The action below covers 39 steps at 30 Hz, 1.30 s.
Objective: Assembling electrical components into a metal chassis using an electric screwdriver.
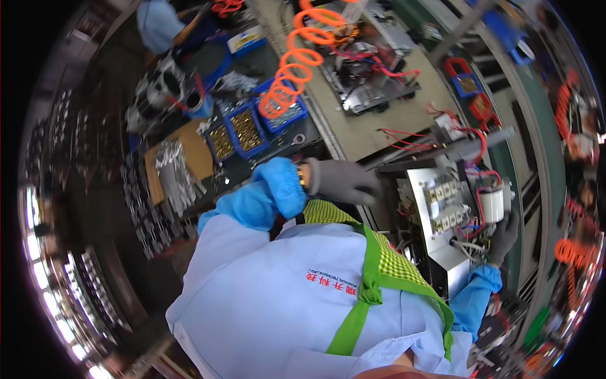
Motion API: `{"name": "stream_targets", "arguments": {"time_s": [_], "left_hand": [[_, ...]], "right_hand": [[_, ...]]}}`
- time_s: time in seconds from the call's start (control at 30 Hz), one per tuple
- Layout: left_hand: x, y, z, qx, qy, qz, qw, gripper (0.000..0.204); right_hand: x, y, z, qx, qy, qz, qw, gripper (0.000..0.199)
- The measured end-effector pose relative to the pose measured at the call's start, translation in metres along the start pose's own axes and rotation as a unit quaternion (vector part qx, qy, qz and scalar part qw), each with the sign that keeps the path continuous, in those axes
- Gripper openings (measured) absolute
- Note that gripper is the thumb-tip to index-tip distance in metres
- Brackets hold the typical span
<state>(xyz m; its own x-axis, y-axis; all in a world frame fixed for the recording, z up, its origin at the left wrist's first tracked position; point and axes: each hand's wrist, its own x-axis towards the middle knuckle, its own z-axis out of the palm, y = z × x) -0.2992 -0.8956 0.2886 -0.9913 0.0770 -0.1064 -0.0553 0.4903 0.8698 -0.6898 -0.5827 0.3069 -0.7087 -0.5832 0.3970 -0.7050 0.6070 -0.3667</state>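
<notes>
Both my hands wear grey gloves below blue sleeve covers. My left hand (344, 181) is over the near edge of the bench, left of an electrical unit, with nothing visible in it. Its fingers are loosely stretched, with a gap between them. My right hand (504, 239) lies at the unit's right side, fingers extended along a white cylinder (492, 206) and close to some wires; whether it presses on them is hard to see. The unit has a bright metal plate (421, 189) carrying two terminal blocks (449, 218), with red, blue and white wires around them.
A coiled orange air hose (304, 63) hangs over the bench. Blue bins of brass screws (246, 129) stand left, near metal strips (173, 174) on cardboard. Another wired assembly (369, 69) sits farther up the bench. Another person in a blue shirt (156, 26) works at the upper left.
</notes>
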Motion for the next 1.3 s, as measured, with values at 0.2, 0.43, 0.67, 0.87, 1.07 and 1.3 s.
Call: {"name": "stream_targets", "arguments": {"time_s": [0.2,0.43,0.67,0.87,1.07,1.3], "left_hand": [[-0.238,-0.187,0.030,0.092,0.177,-0.601,0.774,0.040],[-0.304,-0.287,0.032,0.077,0.379,-0.661,0.643,0.047],[-0.351,-0.360,0.047,0.398,-0.110,-0.632,0.655,0.043],[-0.352,-0.410,0.036,0.136,0.367,-0.630,0.670,0.040],[-0.204,-0.420,-0.025,0.111,0.377,-0.469,0.791,0.034],[-0.151,-0.380,-0.029,-0.051,0.437,-0.356,0.825,0.034]], "right_hand": [[0.005,0.015,-0.016,0.194,-0.091,0.116,0.970,0.042],[0.044,-0.049,-0.069,0.075,-0.065,0.049,0.994,0.041],[0.083,-0.083,-0.093,0.061,-0.022,-0.018,0.998,0.032],[0.111,-0.065,-0.156,0.044,0.093,0.034,0.994,0.039],[0.192,-0.007,-0.211,0.102,0.235,0.102,0.961,0.047],[0.251,0.047,-0.258,-0.111,0.312,0.237,0.913,0.061]]}}
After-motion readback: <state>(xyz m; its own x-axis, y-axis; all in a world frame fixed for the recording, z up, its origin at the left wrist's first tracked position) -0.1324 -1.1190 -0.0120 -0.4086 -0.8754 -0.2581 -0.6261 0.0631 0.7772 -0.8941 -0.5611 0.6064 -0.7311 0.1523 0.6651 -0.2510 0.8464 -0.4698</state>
